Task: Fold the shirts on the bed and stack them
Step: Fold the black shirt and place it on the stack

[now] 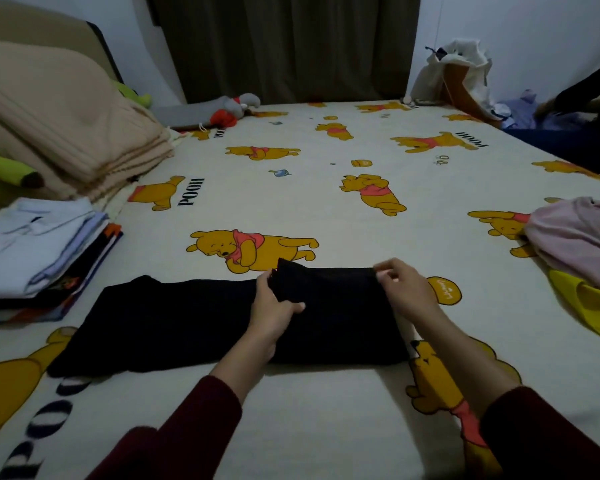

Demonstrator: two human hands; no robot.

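Both hands (340, 292) pinch the black shirt's (174, 317) far edge.

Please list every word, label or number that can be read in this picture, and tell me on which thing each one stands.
"POOH": printed on the bedsheet beside a bear, left of middle; also near the toys and far right, upside down.
"POO": large letters on the bedsheet's near left edge, cut off by the frame.
Small mark on the printed honey pot: too blurred to read.
Black shirt, stack of folded shirts: no readable text.
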